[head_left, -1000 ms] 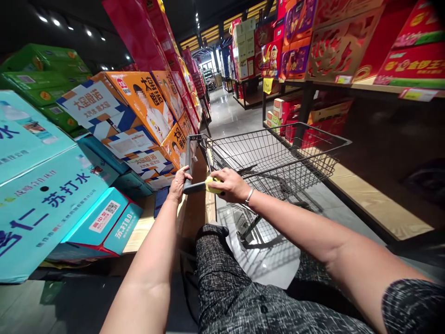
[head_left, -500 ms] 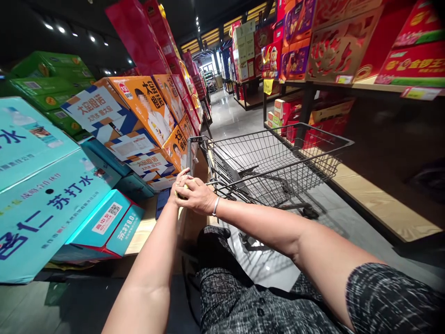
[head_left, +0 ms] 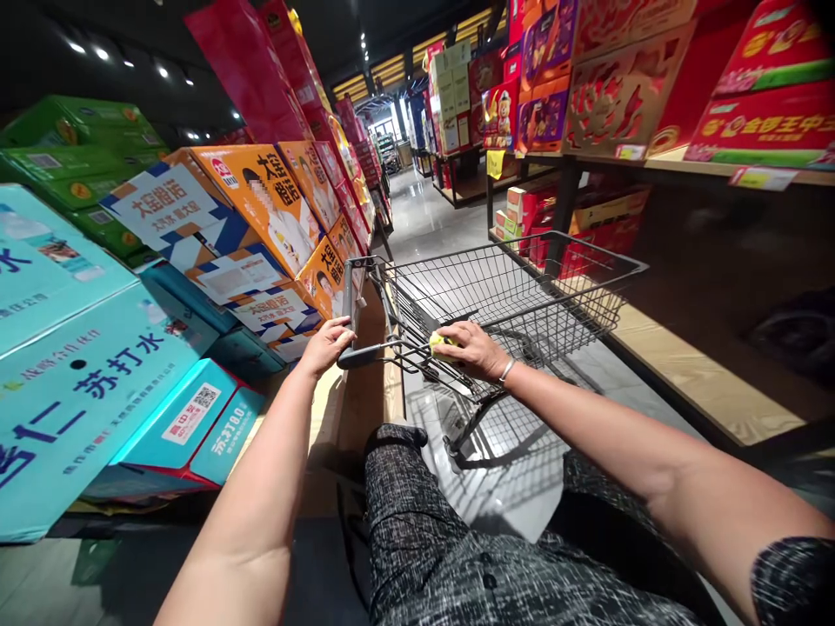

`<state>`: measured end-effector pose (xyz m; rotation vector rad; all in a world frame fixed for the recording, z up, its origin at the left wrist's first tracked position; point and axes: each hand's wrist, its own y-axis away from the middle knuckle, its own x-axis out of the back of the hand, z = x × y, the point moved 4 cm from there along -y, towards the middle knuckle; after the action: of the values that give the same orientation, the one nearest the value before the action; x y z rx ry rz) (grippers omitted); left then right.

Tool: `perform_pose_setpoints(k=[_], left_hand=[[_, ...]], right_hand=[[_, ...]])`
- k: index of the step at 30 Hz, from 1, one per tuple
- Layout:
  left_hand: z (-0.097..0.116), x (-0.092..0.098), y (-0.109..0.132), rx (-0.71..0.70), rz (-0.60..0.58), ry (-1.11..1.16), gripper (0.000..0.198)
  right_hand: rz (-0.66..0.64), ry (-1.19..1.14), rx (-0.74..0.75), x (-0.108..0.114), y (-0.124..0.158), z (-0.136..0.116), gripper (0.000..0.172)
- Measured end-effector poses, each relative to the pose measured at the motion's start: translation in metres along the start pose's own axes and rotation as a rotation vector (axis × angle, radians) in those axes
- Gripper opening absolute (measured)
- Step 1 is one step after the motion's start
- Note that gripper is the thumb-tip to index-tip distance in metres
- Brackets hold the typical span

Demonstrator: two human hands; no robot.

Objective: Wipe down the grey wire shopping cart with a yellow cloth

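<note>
Right hand [head_left: 479,350] and yellow sponge-like pad [head_left: 439,346] have swung rightward, away from the left hand [head_left: 330,345], which they covered half a second ago; the left has stayed by the same corner of the cart handle [head_left: 365,354]. The right hand's fingers are closed over the pad, now at the near side of the shopping cart [head_left: 574,322]; whether it touches the wire is unclear. The left hand's fingers bend closely onto the handle's near left corner. The work looks to be wiping the cart, under way rather than finished, since the pad is still gripped. How much surface has been covered, and how much remains, cannot be told. Stacked orange cartons [head_left: 267,204] stand to the left.
</note>
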<state>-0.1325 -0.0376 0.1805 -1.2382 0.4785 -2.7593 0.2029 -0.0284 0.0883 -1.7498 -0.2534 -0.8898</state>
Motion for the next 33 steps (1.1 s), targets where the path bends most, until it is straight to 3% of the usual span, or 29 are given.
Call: perform_pose_setpoints(k=[4,9,13,15,20,23,25,27,30,33], left_hand=[[0.041,-0.009,-0.004,-0.032,-0.012,-0.333,0.023],[0.101,-0.064,0.007,-0.225,-0.133,-0.407,0.033],[0.108,-0.087,0.019,-0.229,-0.169,-0.542,0.045],[0.107,-0.089,0.023,-0.267,-0.171,-0.608,0.048],[0.106,-0.087,0.022,-0.251,-0.203,-0.605,0.03],[0.106,-0.086,0.015,-0.214,-0.243,-0.536,0.028],[0.106,-0.087,0.008,-0.195,-0.275,-0.518,0.024],[0.105,-0.092,0.002,-0.181,-0.316,-0.534,0.018],[0.109,-0.104,-0.003,-0.234,-0.364,-0.587,0.01],[0.117,-0.112,-0.003,-0.296,-0.366,-0.606,0.007]], right_hand=[[0.046,-0.187,-0.203,0.006,-0.011,0.002,0.045],[0.01,-0.397,-0.275,-0.005,-0.046,-0.008,0.043],[-0.043,-0.374,-0.311,0.003,-0.034,0.017,0.04],[-0.036,-0.331,-0.385,0.017,-0.015,0.043,0.039],[0.048,-0.142,-0.639,0.067,0.044,0.117,0.041],[0.135,0.009,-0.794,0.085,0.068,0.138,0.043],[0.214,0.081,-0.839,0.085,0.072,0.131,0.042],[0.28,0.098,-0.809,0.072,0.064,0.109,0.042],[0.306,0.035,-0.679,0.038,0.038,0.058,0.042],[0.241,-0.049,-0.493,0.002,0.009,0.008,0.05]])
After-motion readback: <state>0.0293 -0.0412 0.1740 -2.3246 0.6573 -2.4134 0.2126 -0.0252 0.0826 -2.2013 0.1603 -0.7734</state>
